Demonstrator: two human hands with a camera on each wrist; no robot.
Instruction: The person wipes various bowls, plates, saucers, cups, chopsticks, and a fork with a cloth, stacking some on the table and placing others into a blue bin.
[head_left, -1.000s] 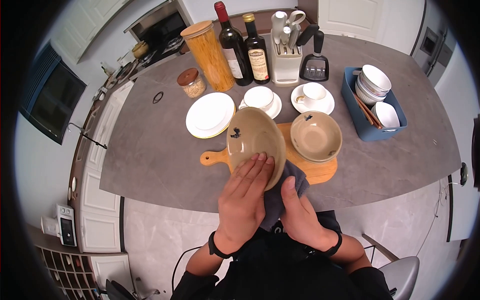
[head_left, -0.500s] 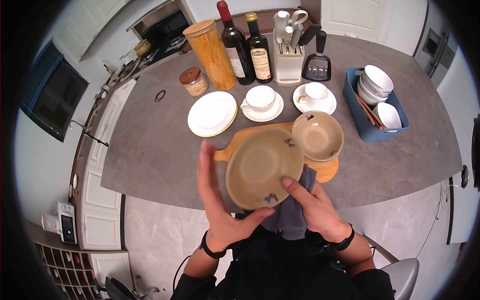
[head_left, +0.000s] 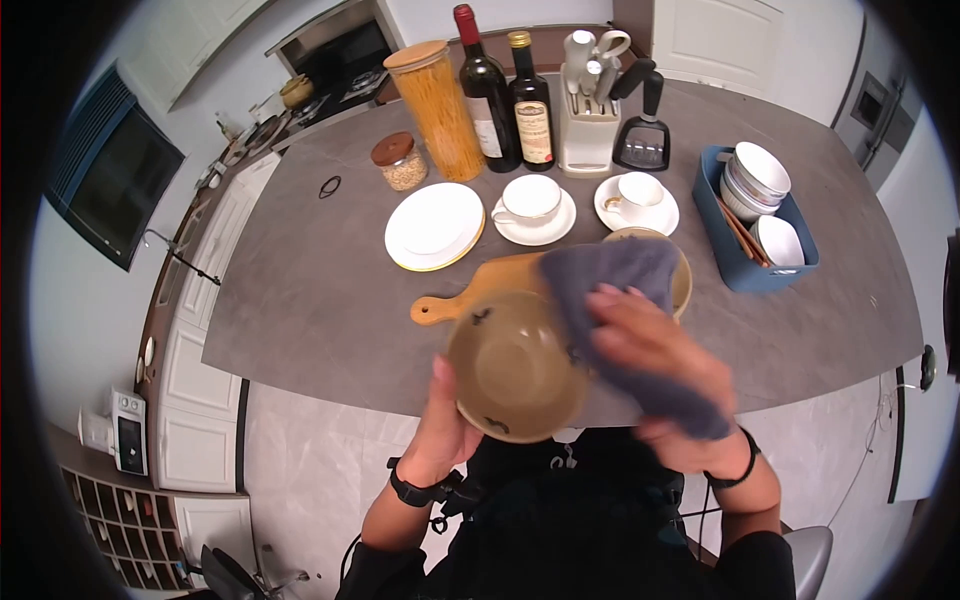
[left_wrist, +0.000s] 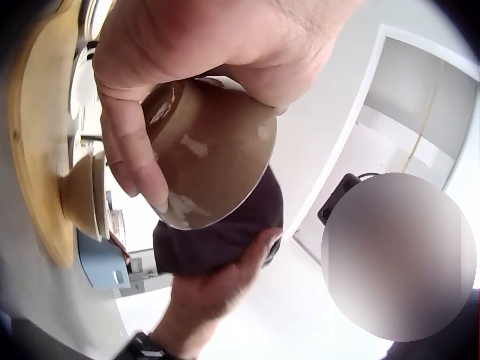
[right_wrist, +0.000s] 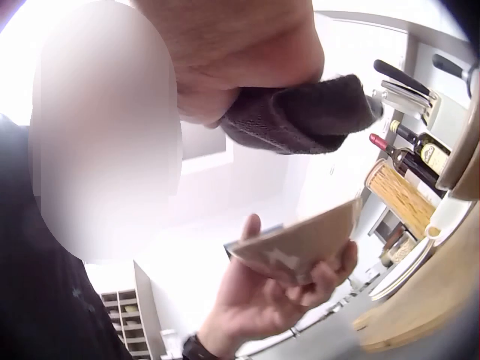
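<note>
My left hand (head_left: 440, 430) holds a beige-brown bowl (head_left: 515, 370) with dark painted marks, thumb at the rim and fingers curled under its base. In the left wrist view, that bowl (left_wrist: 225, 157) overlaps the dark cloth. To the right of it, my right hand (head_left: 665, 345) grips a grey cloth (head_left: 615, 275), blurred by motion. The right wrist view has the cloth (right_wrist: 300, 116) bunched in that hand, apart from the bowl. Behind the cloth, partly hidden, matching stacked bowls (left_wrist: 79, 196) sit on a wooden cutting board (head_left: 500, 280).
Beyond the board stand white plates (head_left: 435, 225) and two cups on saucers, one a white cup (head_left: 530, 200). Farther back are a pasta jar (head_left: 440, 115), bottles (head_left: 490, 110) and a knife block (head_left: 588, 140). A blue bin (head_left: 745, 270) with bowls stands right.
The bowl has turned and come lower, nearer the body, and is now in my left hand. My right hand has left the bowl and moved up and right with the cloth.
</note>
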